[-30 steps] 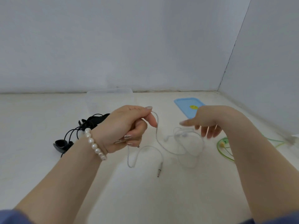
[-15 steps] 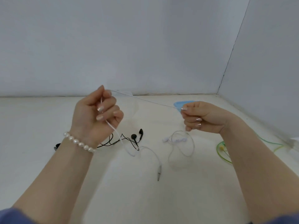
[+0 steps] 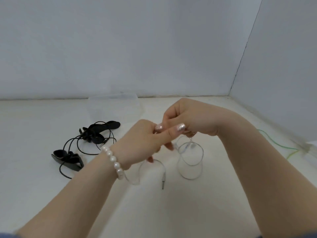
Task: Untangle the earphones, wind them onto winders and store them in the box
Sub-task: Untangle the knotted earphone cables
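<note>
Both hands meet mid-table, fingertips touching. Left hand (image 3: 142, 141) has its fingers curled, pinching the white earphone cable (image 3: 190, 162); a slack loop of that cable runs from under the hand past the wrist and ends in the jack plug (image 3: 163, 182), lying on the table near side, centre. Right hand (image 3: 185, 121) also curled, thumb and index finger pinching the same cable just above the left-hand fingers. Below the right hand the cable hangs in a large loop down to the table, with a small inline piece (image 3: 187, 147) at the top of the loop; can't tell whether that's an earbud or a remote.

Pearl bracelet (image 3: 114, 162) on the left wrist.

Left of the hands, well apart: black earphones (image 3: 89, 143) in a tangle, mixed with black winders (image 3: 68, 159); how many winders is not clear.

Far centre, against the back wall: clear plastic box (image 3: 114, 104), barely visible, contents not readable.

Far right edge: green cable (image 3: 274, 143) trailing across the table (image 3: 34, 169).

No brand marks, labels or text legible on anything.
</note>
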